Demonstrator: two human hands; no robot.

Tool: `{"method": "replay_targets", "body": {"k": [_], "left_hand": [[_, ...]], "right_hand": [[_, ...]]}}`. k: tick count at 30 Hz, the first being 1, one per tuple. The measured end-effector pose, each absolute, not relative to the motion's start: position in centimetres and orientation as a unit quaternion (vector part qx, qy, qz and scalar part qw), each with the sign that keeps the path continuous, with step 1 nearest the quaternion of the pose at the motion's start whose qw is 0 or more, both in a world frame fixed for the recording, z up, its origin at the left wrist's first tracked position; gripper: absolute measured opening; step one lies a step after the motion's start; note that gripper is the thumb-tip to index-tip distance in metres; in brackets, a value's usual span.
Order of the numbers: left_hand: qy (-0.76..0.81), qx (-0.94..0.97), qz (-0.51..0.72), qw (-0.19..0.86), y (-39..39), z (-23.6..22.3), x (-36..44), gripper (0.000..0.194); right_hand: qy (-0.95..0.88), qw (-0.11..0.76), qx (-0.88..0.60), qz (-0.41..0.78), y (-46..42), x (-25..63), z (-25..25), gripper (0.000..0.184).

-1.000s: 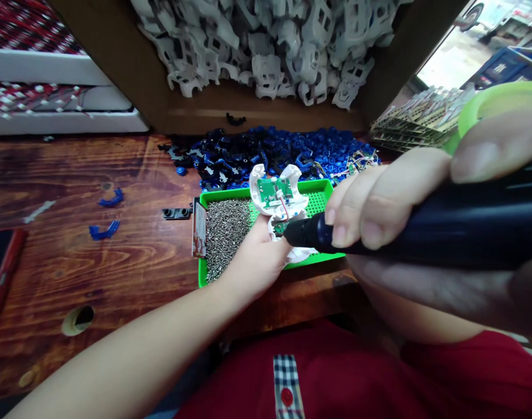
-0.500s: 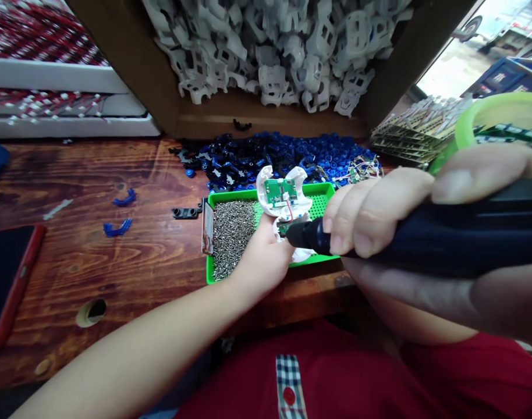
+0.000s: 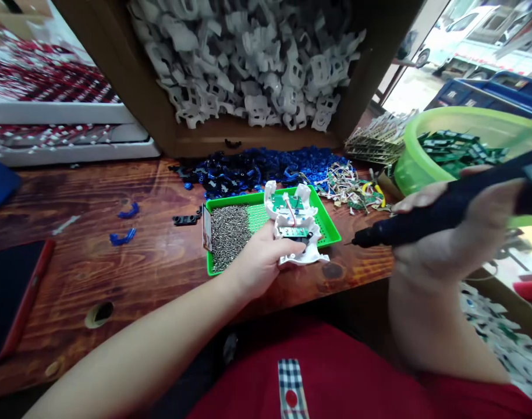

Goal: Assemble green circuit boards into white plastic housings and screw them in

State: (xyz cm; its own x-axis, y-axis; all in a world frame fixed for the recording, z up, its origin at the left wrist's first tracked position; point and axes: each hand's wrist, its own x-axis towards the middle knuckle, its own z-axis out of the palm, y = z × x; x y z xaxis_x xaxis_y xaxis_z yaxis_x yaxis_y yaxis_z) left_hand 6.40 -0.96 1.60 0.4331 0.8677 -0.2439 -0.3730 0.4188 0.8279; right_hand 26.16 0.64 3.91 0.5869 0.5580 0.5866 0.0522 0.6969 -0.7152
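Note:
My left hand (image 3: 261,261) grips a white plastic shell (image 3: 296,230) with a small green circuit board and a red wire inside it, held just above the near edge of a green tray (image 3: 327,224) full of small screws (image 3: 226,233). My right hand (image 3: 444,244) is closed round a dark electric screwdriver (image 3: 427,218). Its tip points left and hangs about a hand's width to the right of the shell, apart from it.
A cardboard box (image 3: 139,87) of white shells stands at the back, with a heap of blue parts (image 3: 266,166) before it. A green bowl (image 3: 423,169) of circuit boards sits at right, wired bits (image 3: 353,189) beside it. A phone (image 3: 8,297) lies at left.
The screwdriver tip was on the board inside the shell; my right hand has drawn it back to the right and lower. The view has shifted right, and my left hand keeps hold of the shell.

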Motion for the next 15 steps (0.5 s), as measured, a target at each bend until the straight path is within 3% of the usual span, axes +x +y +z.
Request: {"method": "replay_targets", "body": {"k": [7, 10, 13, 15], "left_hand": [[0.282, 0.359, 0.370, 0.809, -2.2, 3.3, 6.6, 0.032], [0.307, 0.393, 0.346, 0.795, -2.6, 4.2, 6.6, 0.032], [0.345, 0.422, 0.348, 0.763, -3.4, 4.4, 6.9, 0.041], [0.369, 0.442, 0.337, 0.745, -4.2, 4.1, 7.3, 0.049]], "right_hand": [[-0.501, 0.760, -0.392, 0.135, -1.6, 29.0, 1.1, 0.035], [-0.507, 0.764, -0.399, -0.020, -2.4, 30.1, 0.8, 0.048], [-0.484, 0.795, -0.273, -0.244, -3.7, 30.3, 1.3, 0.048], [-0.583, 0.742, -0.249, -0.218, -5.0, 29.8, 2.2, 0.041]]}}
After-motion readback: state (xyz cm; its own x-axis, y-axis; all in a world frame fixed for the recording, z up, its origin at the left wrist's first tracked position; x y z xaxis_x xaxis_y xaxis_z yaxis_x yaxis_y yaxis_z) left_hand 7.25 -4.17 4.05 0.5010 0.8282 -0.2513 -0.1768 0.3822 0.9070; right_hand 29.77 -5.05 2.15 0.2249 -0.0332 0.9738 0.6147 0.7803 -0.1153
